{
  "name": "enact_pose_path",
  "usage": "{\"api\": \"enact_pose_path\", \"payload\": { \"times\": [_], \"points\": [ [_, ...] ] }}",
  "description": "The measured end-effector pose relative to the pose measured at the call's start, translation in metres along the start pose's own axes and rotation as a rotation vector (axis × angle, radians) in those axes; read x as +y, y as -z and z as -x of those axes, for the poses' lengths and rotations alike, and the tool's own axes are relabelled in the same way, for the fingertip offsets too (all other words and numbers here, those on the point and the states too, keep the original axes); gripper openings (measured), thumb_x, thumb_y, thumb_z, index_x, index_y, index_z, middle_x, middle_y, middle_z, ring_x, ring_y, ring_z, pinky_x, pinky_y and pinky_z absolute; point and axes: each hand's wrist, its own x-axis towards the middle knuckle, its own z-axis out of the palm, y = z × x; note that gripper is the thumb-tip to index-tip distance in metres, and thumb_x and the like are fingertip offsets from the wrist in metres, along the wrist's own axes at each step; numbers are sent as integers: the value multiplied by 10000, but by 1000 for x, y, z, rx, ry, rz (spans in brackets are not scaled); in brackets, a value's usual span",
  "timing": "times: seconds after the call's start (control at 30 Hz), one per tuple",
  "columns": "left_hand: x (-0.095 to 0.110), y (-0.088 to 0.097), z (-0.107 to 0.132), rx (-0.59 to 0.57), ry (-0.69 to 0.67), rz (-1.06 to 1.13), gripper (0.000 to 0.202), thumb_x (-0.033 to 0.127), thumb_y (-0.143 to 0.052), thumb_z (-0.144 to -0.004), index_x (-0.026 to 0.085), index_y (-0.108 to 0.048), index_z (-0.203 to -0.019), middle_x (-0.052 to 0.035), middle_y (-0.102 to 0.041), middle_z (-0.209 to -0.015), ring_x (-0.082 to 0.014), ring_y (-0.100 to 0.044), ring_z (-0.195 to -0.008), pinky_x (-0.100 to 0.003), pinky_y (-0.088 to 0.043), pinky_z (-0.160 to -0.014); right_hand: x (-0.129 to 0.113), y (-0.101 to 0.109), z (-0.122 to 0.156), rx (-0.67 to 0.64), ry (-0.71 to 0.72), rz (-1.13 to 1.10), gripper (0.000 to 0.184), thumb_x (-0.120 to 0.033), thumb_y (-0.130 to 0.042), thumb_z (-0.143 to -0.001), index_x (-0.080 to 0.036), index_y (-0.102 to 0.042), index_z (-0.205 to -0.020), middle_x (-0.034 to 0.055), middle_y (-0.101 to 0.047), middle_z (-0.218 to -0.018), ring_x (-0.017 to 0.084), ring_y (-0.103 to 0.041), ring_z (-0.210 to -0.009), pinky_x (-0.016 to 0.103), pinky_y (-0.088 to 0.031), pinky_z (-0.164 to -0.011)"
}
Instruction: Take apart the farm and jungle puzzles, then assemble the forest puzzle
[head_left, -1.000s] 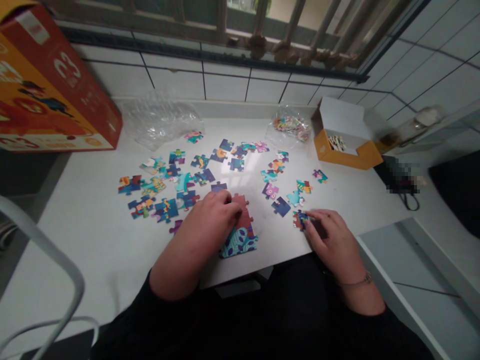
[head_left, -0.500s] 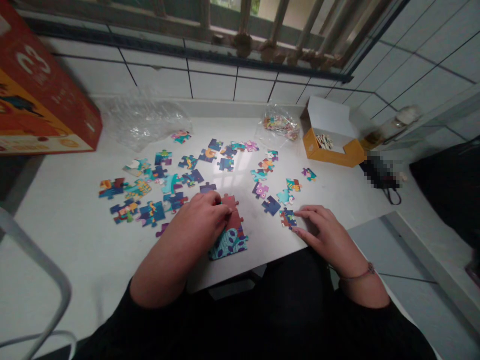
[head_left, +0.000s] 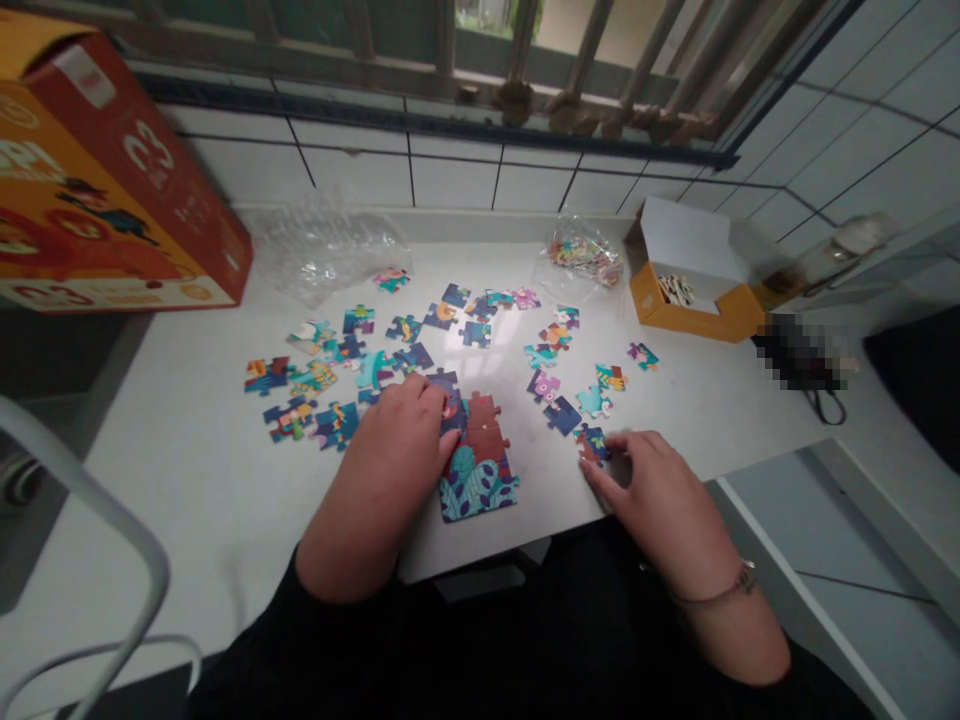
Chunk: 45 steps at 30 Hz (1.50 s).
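My left hand point(head_left: 390, 455) lies palm down with curled fingers at the left side of a joined block of jigsaw pieces point(head_left: 480, 482), red-brown above and teal leaves below. Its thumb and index finger press on a dark blue jigsaw piece point(head_left: 454, 418) with a bit of red, set against that block; the fingers partly cover it. Over on the right, my right hand point(head_left: 651, 485) has thumb and index finger at the edges of a blue and brown jigsaw piece point(head_left: 592, 446) with a green plant, flat on the table.
Loose jigsaw pieces point(head_left: 336, 425) spread to the left, with others point(head_left: 562, 414) on the right. Behind them are a crumpled clear bag point(head_left: 322, 250), a bag of pieces point(head_left: 585, 260), an open yellow box point(head_left: 694, 310) and a big red-orange box point(head_left: 150, 200). A white metal tube point(head_left: 142, 540) curves at left.
The view has shifted, so the scene sits further right. My left thumb has drawn back from the red-brown pieces, uncovering the dark blue piece. My right fingers have closed in around their piece.
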Motion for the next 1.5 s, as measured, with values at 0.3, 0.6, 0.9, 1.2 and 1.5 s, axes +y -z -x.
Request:
{"api": "enact_pose_path", "payload": {
  "times": [0.3,0.6,0.9,1.2,1.5],
  "points": [
    [-1,0,2,-28,-16,14,218,276,-723,-1024,164,-715,-1211,-187,-685,-1325,-382,-663,-1227,-515,-570,-1055,19,9,-6,86,62,-120,341,-506,-717,-1017,-222,-731,-1206,140,-781,-1067,317,-771,-864,475,-638,-767],
    [1,2,1,-56,11,-32,209,285,-735,-1023,167,-714,-1195,-160,-685,-1289,-345,-670,-1198,-467,-567,-1029,-53,13,-105,-53,574,-287,368,-234,-742,-978,-228,-713,-1345,147,-766,-1286,335,-736,-1222,523,-610,-1095],
    [7,9,0,-122,42,7,281,266,-763,-1020,135,-711,-1264,-190,-680,-1373,-375,-675,-1265,-502,-583,-1070,-78,-42,-151,-66,789,-348,463,-93,-747,-922,-224,-740,-1367,145,-756,-1323,304,-710,-1186,527,-611,-1060],
    [3,-3,0,-29,-74,84,450,241,-761,-992,191,-688,-1433,-188,-641,-1614,-383,-581,-1503,-568,-484,-1273,-78,-47,-152,-37,788,-401,323,-96,-736,-961,-255,-796,-1235,118,-764,-1279,286,-709,-1165,491,-592,-1036],
    [7,-1,-1,-122,-86,138,511,222,-730,-1017,159,-674,-1521,-207,-614,-1678,-383,-594,-1538,-588,-455,-1316,-76,-49,-153,-33,805,-395,260,-119,-766,-972,-269,-831,-1174,102,-757,-1273,262,-703,-1109,458,-578,-997]
  ]
}}
